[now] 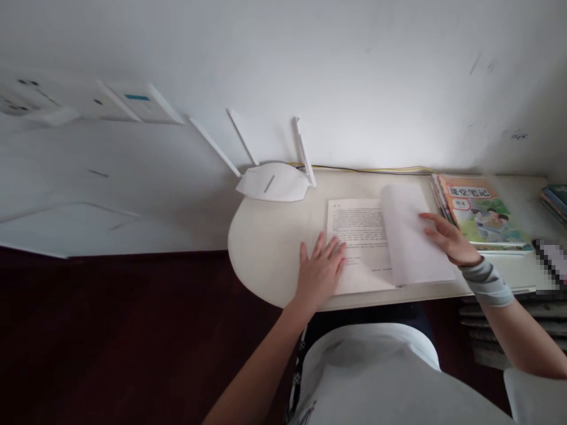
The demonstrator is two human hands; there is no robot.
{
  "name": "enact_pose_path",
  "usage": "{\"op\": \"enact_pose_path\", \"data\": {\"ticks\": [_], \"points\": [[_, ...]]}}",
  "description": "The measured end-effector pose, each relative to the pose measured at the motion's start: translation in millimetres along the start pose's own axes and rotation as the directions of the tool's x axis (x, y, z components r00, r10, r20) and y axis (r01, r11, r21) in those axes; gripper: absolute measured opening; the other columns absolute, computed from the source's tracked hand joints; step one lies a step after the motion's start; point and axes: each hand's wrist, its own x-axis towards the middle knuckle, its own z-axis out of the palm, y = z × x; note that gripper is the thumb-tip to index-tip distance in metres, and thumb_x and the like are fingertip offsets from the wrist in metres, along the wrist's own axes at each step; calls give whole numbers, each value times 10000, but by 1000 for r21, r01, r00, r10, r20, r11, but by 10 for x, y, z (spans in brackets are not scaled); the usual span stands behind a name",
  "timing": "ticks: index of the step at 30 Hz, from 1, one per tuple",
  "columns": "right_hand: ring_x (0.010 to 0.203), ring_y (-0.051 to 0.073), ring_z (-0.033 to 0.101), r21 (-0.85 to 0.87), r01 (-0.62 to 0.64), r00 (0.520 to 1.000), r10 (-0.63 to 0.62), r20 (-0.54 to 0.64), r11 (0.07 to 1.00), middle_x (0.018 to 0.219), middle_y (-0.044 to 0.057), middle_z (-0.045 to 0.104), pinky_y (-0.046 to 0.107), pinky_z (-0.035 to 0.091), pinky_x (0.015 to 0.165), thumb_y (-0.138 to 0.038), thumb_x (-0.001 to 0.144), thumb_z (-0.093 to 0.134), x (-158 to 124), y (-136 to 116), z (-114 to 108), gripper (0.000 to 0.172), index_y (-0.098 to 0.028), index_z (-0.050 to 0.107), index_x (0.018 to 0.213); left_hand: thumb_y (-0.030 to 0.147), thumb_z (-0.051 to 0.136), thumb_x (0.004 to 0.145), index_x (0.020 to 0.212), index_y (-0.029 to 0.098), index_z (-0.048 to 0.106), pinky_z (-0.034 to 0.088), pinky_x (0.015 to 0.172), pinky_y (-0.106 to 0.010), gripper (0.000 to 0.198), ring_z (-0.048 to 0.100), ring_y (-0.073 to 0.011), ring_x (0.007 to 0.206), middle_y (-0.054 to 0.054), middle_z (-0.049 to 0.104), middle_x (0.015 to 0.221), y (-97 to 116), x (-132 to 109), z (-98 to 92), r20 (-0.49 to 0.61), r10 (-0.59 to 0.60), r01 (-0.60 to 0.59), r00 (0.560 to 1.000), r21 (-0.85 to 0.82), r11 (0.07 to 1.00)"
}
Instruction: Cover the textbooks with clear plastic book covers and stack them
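Observation:
A book or booklet (358,227) lies open near the front edge of the white table, its left page printed with dark lines of text. Over its right side a blank white page (410,248) is raised and slightly curved, blurred by motion. My left hand (321,271) rests flat on the lower left of the printed page, fingers spread. At the blank page's right side is my right hand (454,242), its fingers stretched toward the sheet and appearing to touch it, without a visible grip. A grey band wraps the right wrist.
Behind, a white router (274,182) with raised antennas stands by the wall, near yellow and black cables (376,170). Right of the booklet lies a stack of colourful books (485,215). More books (556,200) and a pixelated object (551,262) sit at the far right.

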Motion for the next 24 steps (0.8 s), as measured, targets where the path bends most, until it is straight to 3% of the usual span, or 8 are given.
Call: {"op": "enact_pose_path", "data": {"ticks": [5, 8, 10, 12, 14, 18, 21, 24], "points": [[1335, 206, 308, 38, 244, 970, -244, 5, 969, 1447, 29, 359, 386, 280, 1085, -613, 815, 453, 8, -125, 343, 614, -287, 429, 1335, 395, 343, 916, 1420, 208, 252, 188, 1118, -442, 546, 235, -223, 1373, -100, 235, 1506, 26, 40, -31, 29, -211, 198, 977, -485, 852], [1285, 199, 400, 180, 320, 915, -352, 195, 930, 1500, 45, 246, 418, 388, 1006, -695, 838, 244, 60, -193, 584, 741, -341, 49, 1459, 416, 373, 909, 1371, 240, 326, 286, 1089, -408, 497, 335, -221, 1329, -97, 293, 1483, -101, 57, -105, 108, -454, 352, 885, -793, 497], [1232, 207, 467, 153, 339, 829, -372, 418, 928, 1481, 93, 282, 434, 418, 973, -683, 847, 240, 116, -213, 784, 769, -303, -23, 1462, 386, 378, 909, 1295, 194, 412, 370, 1040, -391, 432, 444, -224, 1254, -137, 385, 1424, -176, 86, -189, 238, -518, 378, 822, -908, 182], [1237, 232, 459, -8, 416, 738, -333, 587, 909, 1437, 125, 359, 443, 386, 1006, -626, 842, 378, 180, -221, 993, 764, -227, 162, 1456, 364, 410, 896, 1203, 151, 482, 437, 979, -381, 380, 532, -225, 1160, -164, 475, 1341, -230, 134, -282, 371, -495, 389, 785, -919, -72], [1241, 262, 448, -138, 485, 694, -285, 661, 863, 1375, 139, 444, 450, 353, 1036, -553, 818, 491, 244, -237, 1177, 683, -163, 379, 1368, 360, 450, 878, 1107, 138, 541, 471, 930, -366, 331, 582, -214, 1077, -162, 538, 1269, -258, 195, -351, 468, -441, 423, 766, -883, -202], [1068, 302, 572, -250, 456, 787, -256, 561, 854, 1184, 157, 595, 485, 419, 944, -542, 810, 507, 379, -357, 1373, 677, -125, 418, 1334, 407, 404, 887, 981, 127, 620, 483, 871, -357, 367, 614, -213, 988, -155, 615, 1156, -168, 299, -328, 554, -339, 534, 760, -830, -160], [772, 285, 642, -319, 334, 890, -185, 416, 887, 801, 112, 686, 447, 478, 788, -538, 792, 540, 522, -490, 1352, 758, -89, 352, 1374, 439, 422, 874, 1035, 154, 634, 446, 915, -375, 390, 588, -232, 1050, -116, 629, 1159, 50, 309, -210, 357, -351, 410, 866, -908, 87], [549, 217, 584, -259, 255, 916, -146, 375, 932, 534, -4, 598, 357, 471, 681, -413, 718, 654, 660, -577, 1241, 824, -101, 308, 1398, 434, 436, 872, 1141, 194, 607, 352, 1021, -376, 399, 496, -230, 1192, -78, 577, 1262, 271, 274, -92, 134, -204, 210, 970, -885, 416]]}}
